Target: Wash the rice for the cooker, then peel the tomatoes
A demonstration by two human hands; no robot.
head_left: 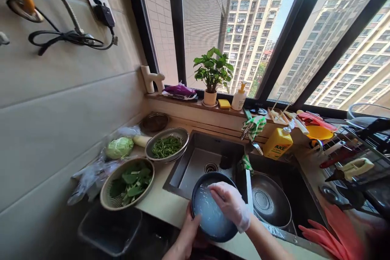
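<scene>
A dark round bowl (224, 236) of cloudy whitish liquid (209, 213) is at the front edge of the sink. My left hand (188, 229) grips its left side, with the thumb over the rim. My right hand (229, 203), in a clear plastic glove, reaches over the bowl from the right. Its fingers are stretched out and close together above the liquid; whether they touch it I cannot tell. Nothing shows in that hand. Behind the bowl is the left sink basin (195, 166) with its drain. A dark frying pan (269, 201) sits in the right basin.
Left of the sink stand a colander of green leaves (105, 199), a metal basin of cut greens (149, 150) and a cabbage (119, 147). Yellow detergent (277, 142) stands behind the right basin. Pink rubber gloves (338, 231) lie at right, near a crowded dish rack (359, 146).
</scene>
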